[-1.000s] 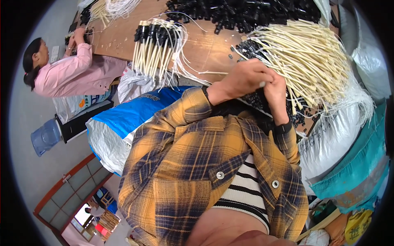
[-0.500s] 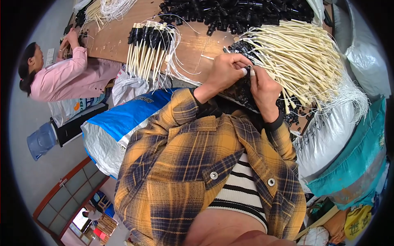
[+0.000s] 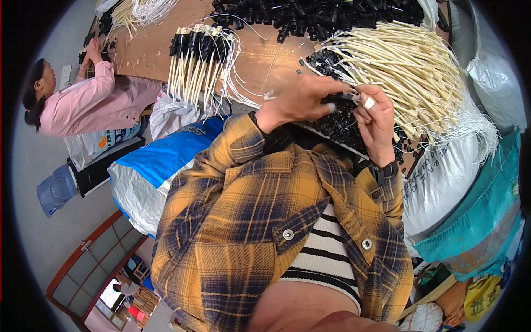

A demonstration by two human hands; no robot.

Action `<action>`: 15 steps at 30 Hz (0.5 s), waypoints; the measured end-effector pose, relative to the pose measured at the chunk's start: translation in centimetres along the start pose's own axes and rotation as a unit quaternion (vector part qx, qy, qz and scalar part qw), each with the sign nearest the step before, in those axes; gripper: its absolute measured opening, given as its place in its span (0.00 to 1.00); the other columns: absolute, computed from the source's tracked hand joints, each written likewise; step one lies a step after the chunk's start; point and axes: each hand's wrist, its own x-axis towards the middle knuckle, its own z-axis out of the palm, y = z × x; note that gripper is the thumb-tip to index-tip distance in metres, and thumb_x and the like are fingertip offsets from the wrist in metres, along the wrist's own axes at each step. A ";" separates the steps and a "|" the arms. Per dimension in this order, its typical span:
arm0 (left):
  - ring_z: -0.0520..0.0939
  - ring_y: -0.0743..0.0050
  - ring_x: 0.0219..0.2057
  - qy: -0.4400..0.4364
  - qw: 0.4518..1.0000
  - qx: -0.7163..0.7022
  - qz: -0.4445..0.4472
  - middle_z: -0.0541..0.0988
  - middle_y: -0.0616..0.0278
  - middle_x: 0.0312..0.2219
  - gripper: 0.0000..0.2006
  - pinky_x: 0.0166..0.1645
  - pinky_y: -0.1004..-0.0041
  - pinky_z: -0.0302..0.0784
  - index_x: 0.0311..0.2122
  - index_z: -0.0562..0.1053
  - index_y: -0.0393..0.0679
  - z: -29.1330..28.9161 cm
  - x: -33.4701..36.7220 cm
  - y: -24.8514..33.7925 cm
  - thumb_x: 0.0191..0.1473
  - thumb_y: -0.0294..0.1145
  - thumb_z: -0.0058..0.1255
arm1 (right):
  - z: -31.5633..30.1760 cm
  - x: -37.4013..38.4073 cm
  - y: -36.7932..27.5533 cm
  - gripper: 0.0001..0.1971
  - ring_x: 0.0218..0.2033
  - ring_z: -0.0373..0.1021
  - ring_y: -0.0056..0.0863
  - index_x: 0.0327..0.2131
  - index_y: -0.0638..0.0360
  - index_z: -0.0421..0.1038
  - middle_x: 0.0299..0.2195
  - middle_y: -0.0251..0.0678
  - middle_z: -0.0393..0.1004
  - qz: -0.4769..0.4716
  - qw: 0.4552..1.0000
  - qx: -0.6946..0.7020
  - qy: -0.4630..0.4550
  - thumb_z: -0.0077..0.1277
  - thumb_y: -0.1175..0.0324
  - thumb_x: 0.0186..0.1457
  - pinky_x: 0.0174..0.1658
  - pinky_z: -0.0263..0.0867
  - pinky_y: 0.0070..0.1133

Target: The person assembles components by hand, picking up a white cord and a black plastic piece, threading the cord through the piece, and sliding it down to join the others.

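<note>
At far left, a co-worker in a pink long-sleeved shirt (image 3: 83, 108) sits at the brown wooden table (image 3: 251, 61), hands raised at its edge; what they hold is too small to tell. Below stands a translucent blue plastic water bottle (image 3: 56, 191). Right of these, an open blue woven sack with a silvery-white lining (image 3: 166, 160) lies against the table. Above it, a bundle of cream-coloured slender tubes with black fittings and white wires (image 3: 194, 63) rests on the tabletop. At centre, the left hand (image 3: 303, 99) reaches over the near edge, index finger extended and thumb apart below it; its grip cannot be confirmed. A small dark piece (image 3: 347, 96) shows between the fingertips of both hands, above a heap of small black parts (image 3: 338, 124); which hand grips it cannot be told. The right hand (image 3: 377, 119) is raised opposite, fingers curled, thumb and index finger close together; its hold is likewise unclear. White wrapping (image 3: 369, 103) covers one digit. Beyond lie loose black plastic fittings (image 3: 321, 16) and, further right, a large pile of cream-coloured tubes (image 3: 406, 77).
</note>
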 end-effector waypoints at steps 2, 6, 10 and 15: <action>0.80 0.53 0.31 -0.049 0.998 -0.004 -0.045 0.80 0.53 0.32 0.18 0.36 0.64 0.77 0.40 0.75 0.44 0.2 -0.3 -0.9 0.39 0.25 0.54 | 0.0 0.0 -0.3 0.11 0.17 0.53 0.06 0.42 0.64 0.73 0.18 0.18 0.62 0.019 1.000 0.001 -0.007 0.50 0.75 0.55 0.21 0.47 0.08; 0.81 0.57 0.35 -0.085 0.992 0.048 -0.074 0.80 0.53 0.32 0.17 0.40 0.67 0.77 0.40 0.76 0.41 -1.5 0.4 -0.4 0.39 0.23 0.55 | -0.2 -0.2 -0.3 0.16 0.19 0.67 0.14 0.45 0.55 0.75 0.19 0.29 0.73 -0.172 0.838 -0.515 -0.053 0.50 0.75 0.52 0.23 0.61 0.17; 0.81 0.55 0.33 -0.066 0.991 0.091 -0.080 0.81 0.54 0.31 0.15 0.37 0.66 0.77 0.37 0.77 0.42 -1.3 -0.4 -0.8 0.38 0.23 0.56 | 0.7 0.1 -0.9 0.16 0.20 0.67 0.13 0.45 0.54 0.75 0.22 0.31 0.75 -0.248 0.623 -0.733 -0.112 0.52 0.76 0.51 0.23 0.61 0.16; 0.80 0.60 0.23 -0.093 0.961 0.261 -0.026 0.76 0.61 0.21 0.11 0.27 0.65 0.75 0.32 0.76 0.45 -1.7 -0.3 1.8 0.38 0.25 0.52 | 1.7 1.3 0.4 0.07 0.17 0.49 0.08 0.31 0.60 0.70 0.14 0.16 0.54 -0.030 0.890 -0.454 -0.006 0.58 0.74 0.49 0.21 0.44 0.12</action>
